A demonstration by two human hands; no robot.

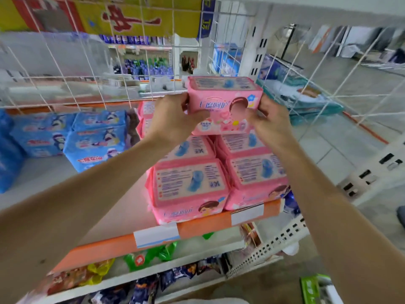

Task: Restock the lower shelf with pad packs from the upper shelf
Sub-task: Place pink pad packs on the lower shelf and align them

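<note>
Both hands, left [173,119] and right [270,121], grip pink pad pack [221,99] above stack.

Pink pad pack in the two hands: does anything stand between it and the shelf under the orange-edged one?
Yes. Straight below the pink pad pack, held by the left hand and right hand, lie stacked pink packs on the orange-edged shelf. The lower shelf itself holds green bags.

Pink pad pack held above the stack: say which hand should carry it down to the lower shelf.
Left, probably. The left hand wraps one end of the pink plastic pad pack, with open room beside the pink pack stack; the right hand sits near the white perforated upright.
</note>
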